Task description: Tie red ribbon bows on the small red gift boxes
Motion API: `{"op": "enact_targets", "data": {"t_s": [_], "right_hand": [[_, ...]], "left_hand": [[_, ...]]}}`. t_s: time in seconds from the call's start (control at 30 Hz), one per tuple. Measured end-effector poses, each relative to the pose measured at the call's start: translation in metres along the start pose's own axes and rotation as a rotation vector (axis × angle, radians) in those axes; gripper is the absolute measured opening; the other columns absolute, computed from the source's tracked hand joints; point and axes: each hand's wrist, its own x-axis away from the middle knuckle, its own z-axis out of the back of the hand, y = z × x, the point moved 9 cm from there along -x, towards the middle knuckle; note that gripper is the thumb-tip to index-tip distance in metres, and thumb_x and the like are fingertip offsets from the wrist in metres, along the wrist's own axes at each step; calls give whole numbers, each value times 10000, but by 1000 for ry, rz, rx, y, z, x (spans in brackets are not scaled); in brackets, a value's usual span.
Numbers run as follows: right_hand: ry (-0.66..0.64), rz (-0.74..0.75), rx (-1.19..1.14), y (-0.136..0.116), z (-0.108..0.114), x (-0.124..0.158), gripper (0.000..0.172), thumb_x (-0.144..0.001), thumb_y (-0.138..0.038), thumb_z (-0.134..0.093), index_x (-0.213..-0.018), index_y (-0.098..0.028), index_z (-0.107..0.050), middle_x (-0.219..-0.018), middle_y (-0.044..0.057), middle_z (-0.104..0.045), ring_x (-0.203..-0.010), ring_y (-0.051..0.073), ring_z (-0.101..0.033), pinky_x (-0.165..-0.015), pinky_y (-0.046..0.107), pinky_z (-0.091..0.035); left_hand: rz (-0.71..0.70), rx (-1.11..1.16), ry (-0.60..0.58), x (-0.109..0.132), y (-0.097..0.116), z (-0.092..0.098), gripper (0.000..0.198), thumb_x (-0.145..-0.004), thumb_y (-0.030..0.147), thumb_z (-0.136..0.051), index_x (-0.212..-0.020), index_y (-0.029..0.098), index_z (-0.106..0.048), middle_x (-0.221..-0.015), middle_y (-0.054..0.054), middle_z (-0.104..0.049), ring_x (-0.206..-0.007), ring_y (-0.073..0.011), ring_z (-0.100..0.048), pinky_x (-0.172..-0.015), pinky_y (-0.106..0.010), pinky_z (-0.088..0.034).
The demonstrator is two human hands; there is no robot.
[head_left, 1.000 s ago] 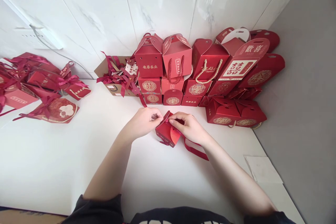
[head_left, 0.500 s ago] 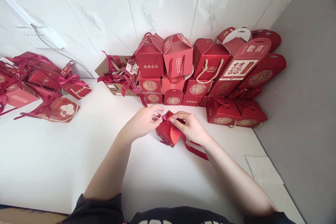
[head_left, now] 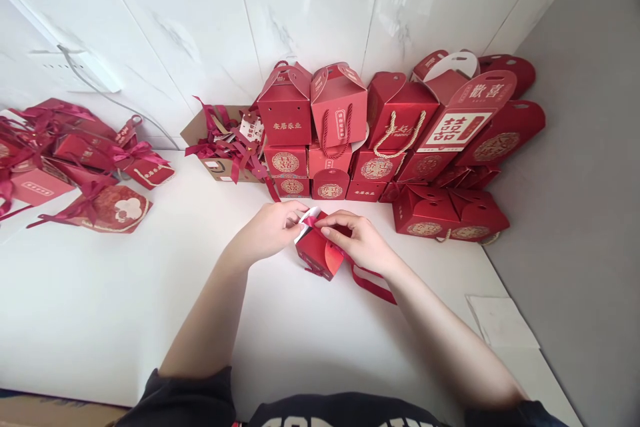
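A small red gift box (head_left: 319, 250) stands tilted on the white table between my hands, one flap lifted to show its white inner side. My left hand (head_left: 273, 230) is at the far left of the box, thumb and fingers closed about that flap. My right hand (head_left: 363, 238) pinches a red ribbon (head_left: 375, 288) between thumb and forefinger at the top of the box. The ribbon passes through the flap and its long tail trails under my right wrist onto the table. A dark red cord tassel (head_left: 315, 271) hangs on the box's near side.
Stacked red gift boxes (head_left: 285, 123) line the tiled wall, with a double box (head_left: 450, 217) at their right front. A cardboard box (head_left: 233, 173) of ribbons and tags is left of them. Beribboned boxes (head_left: 45, 180) pile up far left, below a grey cable (head_left: 115, 101).
The ribbon end at the flap has been drawn slightly left and up, and more of the flap's white side shows. My left hand has shifted a little left.
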Motion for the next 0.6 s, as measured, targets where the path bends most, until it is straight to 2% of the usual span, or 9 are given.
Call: {"op": "enact_targets", "data": {"t_s": [0.13,0.3,0.47,0.6], "right_hand": [[56,8,4,1,5,0,247,-902,-332,-572,-1088,-232,-701,-1098,63,-639,-1032,191,-601,-942,336,-441],[-53,37,6,-7,-5,2,222,-902,-290,-571,-1072,-240,-705,-1071,50,-642,-994,179,-609,-926,329,-449],[-43,57,-2,-8,-3,2,233,-897,-279,-579,-1091,-237,-701,-1098,55,-642,-1026,185,-606,-951,340,-443],[-58,59,-4,-7,-6,1,233,-898,-287,-579,-1090,-239,-703,-1112,58,-649,-1032,189,-615,-955,343,-448]], "left_hand": [[49,-24,-1,1,-3,0,354,-785,387,-517,-1064,251,-687,-743,-5,-722,-667,-204,-665,-563,-270,-490],[73,-41,-1,3,-4,1,335,-768,363,-525,-1047,273,-686,-708,6,-714,-631,-200,-658,-553,-278,-488],[34,-36,-36,4,-1,-2,278,-786,397,-514,-909,229,-698,-711,-3,-701,-648,-193,-652,-562,-271,-489],[39,-74,-7,1,-4,0,305,-804,447,-494,-787,215,-692,-714,-18,-695,-680,-206,-657,-572,-276,-493]]}}
